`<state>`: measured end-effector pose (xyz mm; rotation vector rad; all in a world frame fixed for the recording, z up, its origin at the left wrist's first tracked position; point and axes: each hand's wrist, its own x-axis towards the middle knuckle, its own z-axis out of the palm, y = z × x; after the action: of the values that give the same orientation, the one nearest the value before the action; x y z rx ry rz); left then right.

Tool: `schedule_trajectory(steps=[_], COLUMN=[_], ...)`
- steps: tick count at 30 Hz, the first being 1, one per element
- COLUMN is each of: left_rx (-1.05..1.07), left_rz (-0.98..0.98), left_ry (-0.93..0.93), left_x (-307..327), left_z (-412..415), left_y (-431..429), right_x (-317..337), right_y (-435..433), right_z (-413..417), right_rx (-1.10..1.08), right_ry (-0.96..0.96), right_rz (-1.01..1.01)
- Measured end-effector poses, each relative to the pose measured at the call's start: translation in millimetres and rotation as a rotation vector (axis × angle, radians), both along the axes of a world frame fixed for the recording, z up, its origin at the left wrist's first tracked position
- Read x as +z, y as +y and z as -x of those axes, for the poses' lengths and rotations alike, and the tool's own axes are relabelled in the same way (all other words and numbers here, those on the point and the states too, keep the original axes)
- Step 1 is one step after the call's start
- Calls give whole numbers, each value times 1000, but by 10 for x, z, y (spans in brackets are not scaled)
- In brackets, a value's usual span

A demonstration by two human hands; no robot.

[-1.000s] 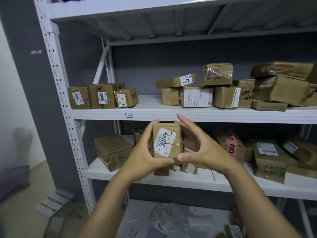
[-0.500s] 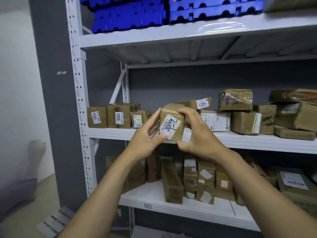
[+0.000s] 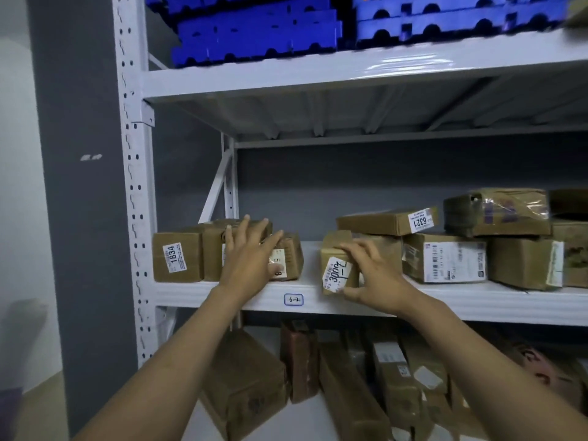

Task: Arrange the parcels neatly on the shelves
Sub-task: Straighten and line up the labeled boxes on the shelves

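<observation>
Five left fingers spread flat on shelved boxes; right fingers clasped round labelled parcel.

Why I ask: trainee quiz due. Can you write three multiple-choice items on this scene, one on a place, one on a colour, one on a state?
1. Where is the 6321 parcel? A on the floor; B atop other parcels on the 6-2 shelf; C in a hand.
2. What colour are the top-shelf crates? A red; B blue; C green.
3. What is the right hand doing? A hanging idle; B pointing; C gripping the handwritten-label parcel.
Key: B, it lies on parcels above the 6-2 tag; B, plainly blue; C, fingers and thumb curl round it.
</observation>
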<state>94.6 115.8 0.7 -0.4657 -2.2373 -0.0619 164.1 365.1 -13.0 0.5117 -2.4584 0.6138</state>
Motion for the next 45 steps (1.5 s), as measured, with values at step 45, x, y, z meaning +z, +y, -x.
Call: schedule_trajectory(steps=[45], left_rx=[-367], left_rz=[-31], left_ry=[-110], left_x=[555], left_z=[243], left_y=[2240], right_x=[876], right_y=[1588], right_z=[4], right_rx=[-546], right_ry=[335], right_rz=[-766])
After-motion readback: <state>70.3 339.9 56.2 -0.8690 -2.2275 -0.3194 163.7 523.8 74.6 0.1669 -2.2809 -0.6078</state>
